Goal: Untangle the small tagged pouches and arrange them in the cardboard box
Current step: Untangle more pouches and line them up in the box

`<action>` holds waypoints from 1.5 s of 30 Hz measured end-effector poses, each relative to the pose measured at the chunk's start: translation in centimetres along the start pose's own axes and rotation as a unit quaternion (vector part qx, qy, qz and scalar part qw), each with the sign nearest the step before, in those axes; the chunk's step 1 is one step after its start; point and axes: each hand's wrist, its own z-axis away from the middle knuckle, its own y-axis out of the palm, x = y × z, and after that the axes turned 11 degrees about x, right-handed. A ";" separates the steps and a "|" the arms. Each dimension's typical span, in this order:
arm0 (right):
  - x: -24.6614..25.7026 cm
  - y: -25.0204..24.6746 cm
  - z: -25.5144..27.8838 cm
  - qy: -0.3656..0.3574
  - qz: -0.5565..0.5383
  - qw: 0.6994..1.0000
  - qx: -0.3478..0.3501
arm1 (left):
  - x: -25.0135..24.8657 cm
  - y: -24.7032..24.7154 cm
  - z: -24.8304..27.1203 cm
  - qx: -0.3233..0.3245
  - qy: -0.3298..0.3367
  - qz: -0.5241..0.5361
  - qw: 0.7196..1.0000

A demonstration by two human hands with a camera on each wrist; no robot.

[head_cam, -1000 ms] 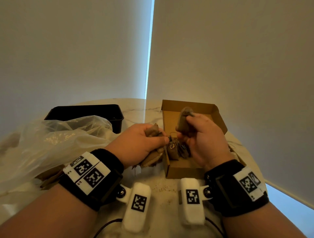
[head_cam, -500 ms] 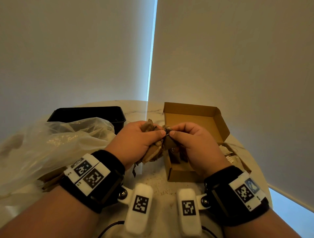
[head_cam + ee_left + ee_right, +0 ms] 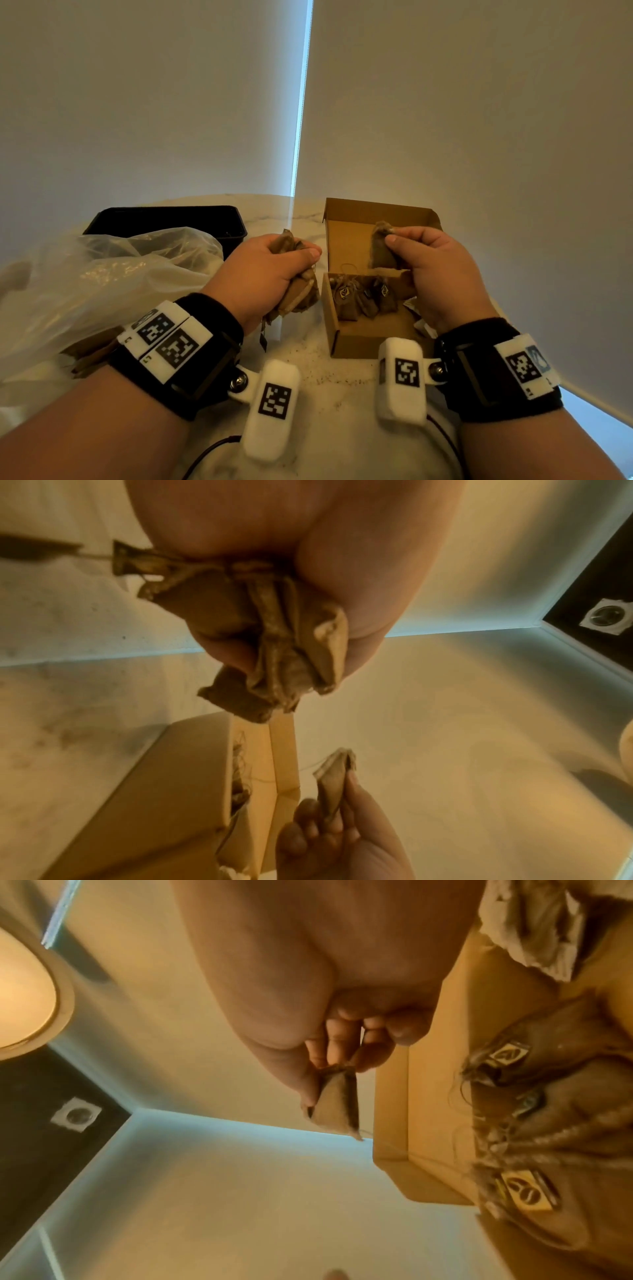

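Since half a second earlier, the two hands had drawn apart: they had met at one knot of cord, and now the right hand [image 3: 435, 270] had lifted a single brown pouch [image 3: 380, 250] clear, over the open cardboard box [image 3: 363, 339]. Its thumb and fingers pinched the pouch by the gathered neck, the body hanging above the box floor. The left hand [image 3: 260, 274] was closed around the bundle of remaining pouches [image 3: 298, 294], just left of the box's near-left corner and apart from the box wall.

Inside the box, three packed pouches [image 3: 363, 298] stood in a row against the near wall, touching one another; the far half of the floor lay bare up to the raised lid flap. Each carried a small tag [image 3: 507, 1053] printed with a leaf-like emblem; no words could be read.

The box sat on a pale marble table [image 3: 329, 377], with open surface between it and the wrists. To the left lay a crumpled clear plastic bag [image 3: 113, 277], and behind it a black tray [image 3: 164, 219] near the table's far edge. Square black-and-white coded markers showed on both wristbands [image 3: 171, 349].
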 end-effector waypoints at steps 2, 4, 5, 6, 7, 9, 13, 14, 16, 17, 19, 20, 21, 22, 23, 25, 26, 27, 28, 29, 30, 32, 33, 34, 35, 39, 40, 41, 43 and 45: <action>0.0 0.0 0.0 0.018 -0.049 0.999 0.007 | 0.3 0.2 0.0 0.003 -0.005 -0.003 1.000; 0.0 0.6 0.1 0.021 -0.059 0.997 0.034 | 0.3 0.4 0.0 0.007 -0.010 -0.035 0.999; 0.1 1.0 0.2 0.017 -0.071 0.996 0.050 | 0.2 0.5 0.2 0.011 -0.011 -0.053 0.998; 0.2 1.3 0.4 0.010 -0.098 0.993 0.067 | 0.1 0.5 0.3 0.018 -0.010 -0.070 0.997; 0.4 1.6 0.5 0.002 -0.137 0.987 0.086 | -0.1 0.6 0.3 0.030 -0.010 -0.086 0.996; 0.9 2.1 0.9 -0.006 -0.205 0.972 0.115 | -0.2 0.6 0.4 0.062 -0.013 -0.124 0.990; 1.4 2.9 1.3 -0.013 -0.289 0.946 0.145 | -0.2 0.9 0.6 0.108 -0.010 -0.189 0.976; 1.4 3.0 1.3 -0.012 -0.306 0.940 0.148 | -0.2 1.0 0.6 0.112 -0.009 -0.203 0.973; 1.5 3.2 1.4 -0.011 -0.328 0.932 0.153 | -0.1 1.1 0.6 0.108 -0.009 -0.227 0.968; 1.5 3.2 1.4 -0.012 -0.333 0.931 0.152 | -0.1 1.1 0.6 0.106 -0.010 -0.232 0.967; 1.4 3.1 1.4 -0.014 -0.340 0.928 0.149 | 0.0 1.1 0.6 0.110 -0.014 -0.236 0.966; 1.4 3.1 1.4 -0.016 -0.345 0.927 0.147 | -0.1 1.2 0.7 0.113 -0.015 -0.238 0.965; 1.4 3.0 1.3 -0.016 -0.349 0.926 0.142 | -0.2 1.2 0.7 0.116 -0.017 -0.238 0.964; 1.3 2.9 1.2 -0.017 -0.349 0.927 0.136 | -0.3 1.2 0.8 0.120 -0.020 -0.233 0.965; 1.2 2.8 1.1 -0.017 -0.341 0.931 0.125 | -0.3 1.1 0.7 0.125 -0.022 -0.222 0.967; 0.7 2.6 0.8 -0.011 -0.286 0.954 0.090 | -0.6 0.9 0.8 0.131 -0.027 -0.172 0.976; 0.3 2.5 0.6 -0.007 -0.234 0.970 0.072 | -0.7 0.7 0.8 0.130 -0.030 -0.128 0.983; 0.1 2.3 0.6 -0.004 -0.174 0.983 0.063 | -0.9 0.6 0.8 0.125 -0.036 -0.068 0.989; -0.2 2.1 0.5 -0.003 -0.115 0.991 0.064 | -1.2 0.5 0.9 0.120 -0.045 0.000 0.992; -0.3 2.1 0.6 -0.001 -0.067 0.995 0.076 | -1.4 0.4 0.9 0.117 -0.050 0.058 0.990; -0.4 2.1 0.7 0.001 -0.036 0.995 0.093 | -1.6 0.4 0.9 0.113 -0.052 0.096 0.988; -0.3 2.5 1.1 0.000 -0.022 0.992 0.126 | -1.6 0.2 0.8 0.110 -0.051 0.134 0.984; -0.2 2.7 1.3 -0.006 -0.018 0.991 0.136 | -1.5 0.2 0.7 0.108 -0.050 0.147 0.982; -0.1 3.0 1.5 -0.013 -0.009 0.990 0.142 | -1.4 0.1 0.6 0.106 -0.050 0.157 0.981; 0.0 3.2 1.6 -0.019 0.000 0.989 0.144 | -1.3 0.1 0.5 0.104 -0.052 0.164 0.980; 0.2 3.5 1.9 -0.025 -0.007 0.990 0.136 | -1.2 0.1 0.3 0.097 -0.049 0.185 0.977; 0.2 3.5 2.0 -0.025 -0.010 0.990 0.135 | -1.2 0.1 0.3 0.096 -0.047 0.187 0.976; 0.3 3.6 2.0 -0.024 -0.008 0.990 0.137 | -1.3 0.2 0.4 0.095 -0.045 0.189 0.976; 0.3 3.6 2.2 -0.026 -0.004 0.989 0.145 | -1.3 0.2 0.4 0.087 -0.043 0.195 0.976; 0.4 3.8 2.3 -0.032 -0.001 0.987 0.156 | -1.3 0.2 0.3 0.080 -0.042 0.199 0.976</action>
